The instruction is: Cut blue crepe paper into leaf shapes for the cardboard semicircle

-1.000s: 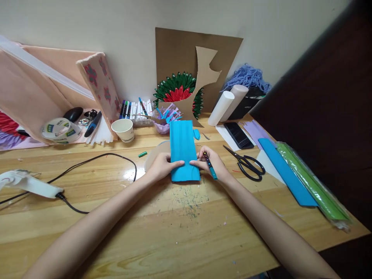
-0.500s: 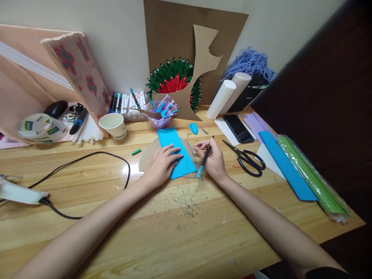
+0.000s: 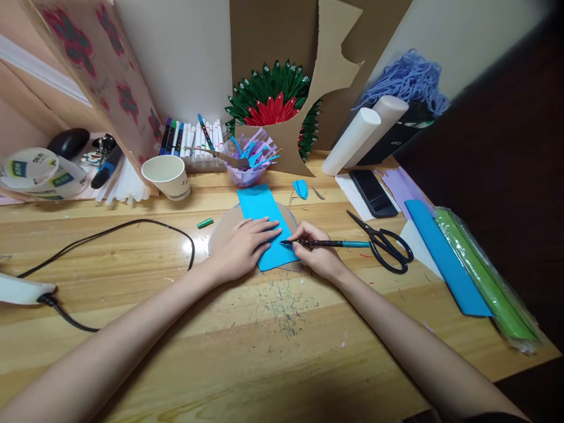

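Observation:
My left hand (image 3: 242, 247) lies flat with fingers stretched over a strip of blue paper (image 3: 259, 202), pressing it down. Under the strip is a rounded piece of cardboard (image 3: 224, 228), partly hidden by the hand and paper. My right hand (image 3: 319, 251) grips a dark marker pen (image 3: 328, 242) with a teal end, held almost level. The pen's tip is at the blue paper, close to my left fingertips; whether it touches cannot be made out. Beyond the hands lies a small blue cut-out (image 3: 300, 189). A green pen cap (image 3: 205, 223) rests left of the cardboard.
Black scissors (image 3: 388, 244) lie right of my right hand, near the pen's end. A phone (image 3: 373, 194), blue sheet (image 3: 447, 258) and green pack (image 3: 484, 276) are farther right. Behind stand a paper cup (image 3: 166, 176), scrap bowl (image 3: 249, 167) and white rolls (image 3: 352, 141). A black cable (image 3: 132, 224) curves at left.
The marker pen has swung from pointing away to pointing left, its tip now at the blue paper. My right hand has turned with it. My left hand stays on the paper; the view has shifted slightly.

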`<action>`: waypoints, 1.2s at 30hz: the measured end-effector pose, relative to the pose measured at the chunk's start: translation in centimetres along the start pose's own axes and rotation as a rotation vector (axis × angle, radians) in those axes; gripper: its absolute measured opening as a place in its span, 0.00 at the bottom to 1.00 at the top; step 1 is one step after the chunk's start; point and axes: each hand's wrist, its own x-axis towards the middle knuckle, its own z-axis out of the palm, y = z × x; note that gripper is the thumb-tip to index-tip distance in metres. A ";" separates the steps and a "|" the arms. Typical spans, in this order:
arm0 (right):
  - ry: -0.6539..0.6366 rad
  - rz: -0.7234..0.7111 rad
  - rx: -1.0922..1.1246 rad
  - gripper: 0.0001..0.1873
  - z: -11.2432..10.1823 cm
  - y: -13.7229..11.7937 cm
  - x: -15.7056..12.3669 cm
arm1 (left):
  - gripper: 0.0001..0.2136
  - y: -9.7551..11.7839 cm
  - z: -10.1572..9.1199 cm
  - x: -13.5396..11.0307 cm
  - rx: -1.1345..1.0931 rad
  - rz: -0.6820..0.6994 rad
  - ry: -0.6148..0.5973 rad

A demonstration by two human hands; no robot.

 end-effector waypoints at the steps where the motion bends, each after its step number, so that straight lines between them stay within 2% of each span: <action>1: 0.002 0.001 -0.017 0.02 0.0 -0.1 -0.1 | 0.18 0.0 0.0 0.0 0.001 -0.001 -0.002; 7: 0.002 -0.022 -0.168 0.04 0.1 -0.5 -0.2 | 0.18 0.0 -0.1 0.1 -0.015 -0.009 -0.011; 13: -0.008 -0.012 -0.129 0.01 0.1 -0.5 -0.3 | 0.17 0.0 -0.1 0.1 -0.006 -0.002 -0.009; 18: 0.012 -0.028 -0.173 0.04 0.2 -0.5 -0.4 | 0.18 0.1 -0.1 0.1 0.016 -0.009 -0.020; 28: 0.001 -0.044 -0.097 0.07 -0.2 -0.5 -0.4 | 0.18 -0.1 0.0 0.1 0.014 -0.011 -0.021; 36: -0.074 -0.079 -0.059 0.09 -0.4 -0.3 -0.8 | 0.17 0.1 0.0 0.2 0.001 -0.029 -0.018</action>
